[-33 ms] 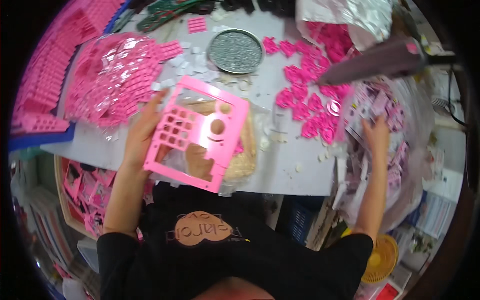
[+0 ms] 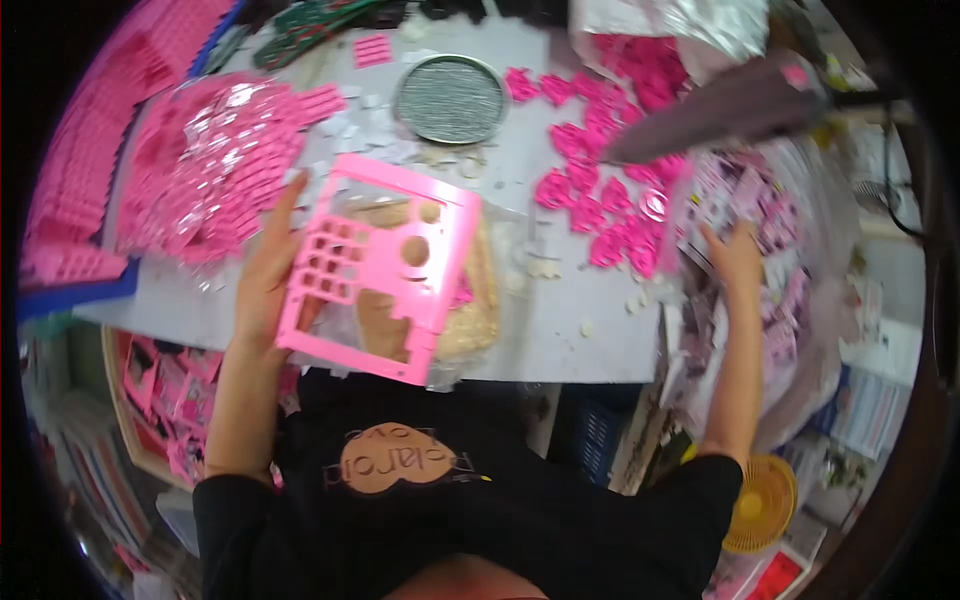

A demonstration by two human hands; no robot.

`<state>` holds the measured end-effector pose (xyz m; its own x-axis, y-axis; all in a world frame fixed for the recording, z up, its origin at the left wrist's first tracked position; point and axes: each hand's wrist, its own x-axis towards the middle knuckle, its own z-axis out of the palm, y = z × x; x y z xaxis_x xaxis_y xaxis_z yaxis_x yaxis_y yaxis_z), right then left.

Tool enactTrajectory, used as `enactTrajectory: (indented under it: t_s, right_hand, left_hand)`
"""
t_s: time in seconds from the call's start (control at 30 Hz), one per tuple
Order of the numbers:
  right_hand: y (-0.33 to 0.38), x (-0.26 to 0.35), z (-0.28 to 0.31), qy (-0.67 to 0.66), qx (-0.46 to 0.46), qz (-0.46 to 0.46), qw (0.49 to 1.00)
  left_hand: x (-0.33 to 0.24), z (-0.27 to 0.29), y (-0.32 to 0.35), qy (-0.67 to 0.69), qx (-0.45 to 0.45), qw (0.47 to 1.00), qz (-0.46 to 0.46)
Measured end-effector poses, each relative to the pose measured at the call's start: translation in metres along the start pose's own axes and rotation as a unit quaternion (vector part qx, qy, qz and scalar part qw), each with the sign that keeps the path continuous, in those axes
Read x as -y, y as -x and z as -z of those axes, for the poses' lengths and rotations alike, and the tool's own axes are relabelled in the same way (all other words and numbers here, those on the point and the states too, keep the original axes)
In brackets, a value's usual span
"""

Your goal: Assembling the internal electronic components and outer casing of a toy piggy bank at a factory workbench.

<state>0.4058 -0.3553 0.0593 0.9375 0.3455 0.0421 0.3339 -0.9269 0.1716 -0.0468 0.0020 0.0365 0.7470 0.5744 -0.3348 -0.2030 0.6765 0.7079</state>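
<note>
My left hand (image 2: 266, 268) is closed on the left edge of a pink plastic panel (image 2: 384, 262) and holds it tilted above the table. The panel is a frame with a grid of square holes, a round hole and a notch. Beneath it lies a tan bundle (image 2: 478, 318) in clear plastic, partly covered by the panel. My right hand (image 2: 738, 258) reaches into a clear plastic bag (image 2: 825, 250) of printed pink-and-white pieces (image 2: 770, 215). Its fingers are bent among them; what they grip is hidden.
Bright pink shaped pieces (image 2: 585, 180) lie beneath a dark grey tapered object (image 2: 720, 110). At the back stand a round dish (image 2: 450, 139) of small grey metal parts and a silvery bag (image 2: 700, 30). Left are a bag of pink button pads (image 2: 215, 165) and a blue tray (image 2: 75, 300).
The whole view has shifted slightly, so things appear a little further left. The panel is turned slightly; my left hand still holds it, and my right hand stays in the bag.
</note>
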Motion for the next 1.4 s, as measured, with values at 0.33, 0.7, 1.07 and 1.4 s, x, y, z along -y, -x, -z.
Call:
enactTrajectory:
  t_s: [0.33,0.7,1.07,1.4]
  right_hand:
    - [-0.035,-0.030,0.023,0.013,-0.074,-0.015,0.997]
    - [0.210,0.185,0.060,-0.762,0.308,0.089,0.563]
    - [0.228,0.262,0.027,-0.834,0.352,0.173,0.389]
    - [0.231,0.281,0.045,-0.762,0.223,0.289,0.535]
  left_hand:
    - [0.009,0.024,0.016,-0.182,0.000,0.971,-0.154]
    - [0.046,-0.008,0.011,-0.132,0.154,0.968,-0.152]
    - [0.033,-0.022,0.010,-0.155,-0.012,0.978,-0.141]
    - [0.022,-0.035,0.018,-0.356,-0.011,0.911,-0.207]
